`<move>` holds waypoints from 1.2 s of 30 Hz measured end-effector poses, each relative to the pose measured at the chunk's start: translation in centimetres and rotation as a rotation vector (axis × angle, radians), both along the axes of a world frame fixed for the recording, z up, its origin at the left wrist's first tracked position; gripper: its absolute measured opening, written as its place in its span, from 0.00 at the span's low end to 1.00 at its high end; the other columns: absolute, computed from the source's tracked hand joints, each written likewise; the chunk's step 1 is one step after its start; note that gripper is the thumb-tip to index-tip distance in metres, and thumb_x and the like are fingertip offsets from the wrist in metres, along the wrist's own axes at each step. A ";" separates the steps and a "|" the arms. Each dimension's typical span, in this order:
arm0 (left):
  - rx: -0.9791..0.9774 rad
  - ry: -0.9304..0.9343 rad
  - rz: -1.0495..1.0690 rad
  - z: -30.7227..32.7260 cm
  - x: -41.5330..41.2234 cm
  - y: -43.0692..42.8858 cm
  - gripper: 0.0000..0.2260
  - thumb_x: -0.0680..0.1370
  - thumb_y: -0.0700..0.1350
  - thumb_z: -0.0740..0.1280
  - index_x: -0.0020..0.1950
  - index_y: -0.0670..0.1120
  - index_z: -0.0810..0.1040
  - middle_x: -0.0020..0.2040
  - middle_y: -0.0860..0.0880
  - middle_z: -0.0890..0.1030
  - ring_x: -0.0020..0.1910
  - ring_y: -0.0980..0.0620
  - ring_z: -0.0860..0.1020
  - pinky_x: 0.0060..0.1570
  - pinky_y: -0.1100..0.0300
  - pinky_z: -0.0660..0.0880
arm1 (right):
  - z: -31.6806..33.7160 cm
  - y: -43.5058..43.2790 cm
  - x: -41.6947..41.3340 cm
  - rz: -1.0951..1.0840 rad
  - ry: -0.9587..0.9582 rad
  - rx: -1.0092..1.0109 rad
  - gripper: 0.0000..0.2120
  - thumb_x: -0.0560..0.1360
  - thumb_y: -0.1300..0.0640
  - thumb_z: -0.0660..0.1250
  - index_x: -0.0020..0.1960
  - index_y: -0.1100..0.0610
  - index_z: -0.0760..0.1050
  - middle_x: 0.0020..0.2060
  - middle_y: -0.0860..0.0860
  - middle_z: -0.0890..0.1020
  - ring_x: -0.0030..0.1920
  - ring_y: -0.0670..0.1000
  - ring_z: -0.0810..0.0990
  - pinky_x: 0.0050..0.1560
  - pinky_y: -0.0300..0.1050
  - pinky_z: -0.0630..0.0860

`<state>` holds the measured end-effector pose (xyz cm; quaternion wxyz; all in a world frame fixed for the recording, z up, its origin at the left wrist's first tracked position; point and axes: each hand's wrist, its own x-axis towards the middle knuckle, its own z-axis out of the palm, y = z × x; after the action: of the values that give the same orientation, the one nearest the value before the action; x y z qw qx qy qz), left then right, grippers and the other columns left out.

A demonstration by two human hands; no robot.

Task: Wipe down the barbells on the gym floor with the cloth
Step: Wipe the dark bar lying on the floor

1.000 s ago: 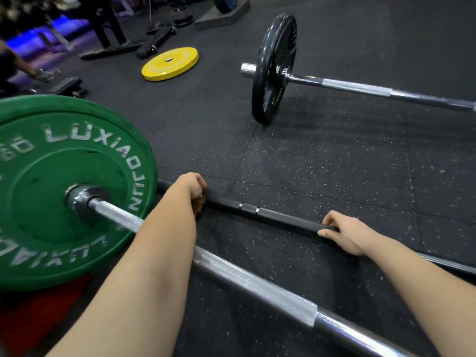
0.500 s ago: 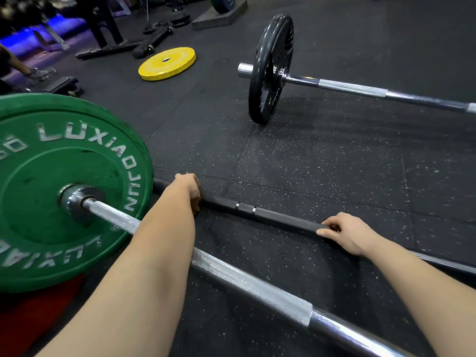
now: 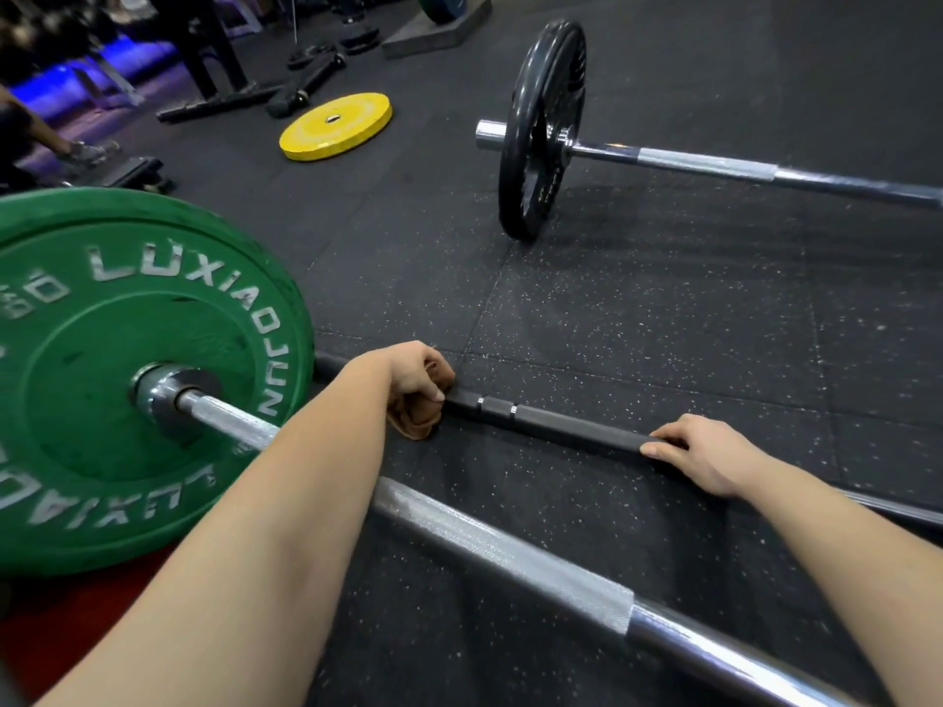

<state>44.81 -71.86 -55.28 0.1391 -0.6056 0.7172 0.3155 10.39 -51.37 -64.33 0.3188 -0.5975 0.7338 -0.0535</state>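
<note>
A thin black bar [image 3: 561, 423] lies on the rubber floor across the middle. My left hand [image 3: 413, 380] grips a brown cloth [image 3: 416, 426] wrapped around this bar near its left part. Further right on the same bar, my right hand [image 3: 699, 451] holds it with fingers curled over the top. Closer to me runs a silver barbell [image 3: 510, 551] with a green plate [image 3: 127, 380] on its left end. A third barbell [image 3: 714, 163] with a black plate [image 3: 541, 130] lies farther back.
A yellow plate [image 3: 337, 126] lies flat on the floor at the back. Black equipment and a rack base [image 3: 214, 102] stand at the far left, near a person's leg and shoe [image 3: 81, 153]. A red mat [image 3: 76, 625] sits under the green plate.
My left hand has slid a little right along the black bar, and the brown cloth now shows beneath it. My right hand stays on the bar.
</note>
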 end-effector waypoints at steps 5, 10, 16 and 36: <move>-0.031 0.105 0.179 -0.5 0.8 0.1 0.12 0.76 0.33 0.73 0.53 0.48 0.81 0.52 0.38 0.85 0.37 0.48 0.84 0.36 0.55 0.78 | 0.3 0.3 0.2 0.007 0.024 -0.015 0.16 0.82 0.43 0.63 0.64 0.50 0.81 0.45 0.47 0.76 0.56 0.56 0.79 0.58 0.48 0.74; -0.156 0.168 0.458 -2.5 1.8 -0.6 0.09 0.86 0.34 0.54 0.60 0.39 0.73 0.26 0.50 0.80 0.18 0.56 0.76 0.23 0.60 0.79 | 0.3 0.1 0.3 0.008 0.016 -0.017 0.17 0.82 0.43 0.63 0.64 0.50 0.81 0.41 0.43 0.74 0.54 0.54 0.77 0.55 0.46 0.73; -0.326 -0.174 0.276 -0.2 1.0 0.0 0.14 0.79 0.37 0.68 0.64 0.40 0.76 0.55 0.44 0.75 0.44 0.50 0.78 0.43 0.59 0.75 | 0.4 -0.1 0.3 -0.017 0.003 -0.010 0.16 0.82 0.42 0.64 0.63 0.50 0.81 0.42 0.45 0.78 0.50 0.52 0.76 0.52 0.45 0.71; -0.200 -0.094 -0.056 -1.4 -1.3 0.8 0.05 0.83 0.32 0.62 0.54 0.42 0.73 0.35 0.49 0.74 0.20 0.60 0.74 0.18 0.68 0.68 | 0.2 0.1 0.4 -0.033 -0.017 -0.004 0.14 0.83 0.43 0.63 0.60 0.49 0.82 0.39 0.44 0.74 0.49 0.52 0.75 0.51 0.45 0.71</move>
<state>43.53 -71.10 -56.69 0.1203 -0.6104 0.7544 0.2094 10.79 -51.25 -64.11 0.3230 -0.5855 0.7407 -0.0653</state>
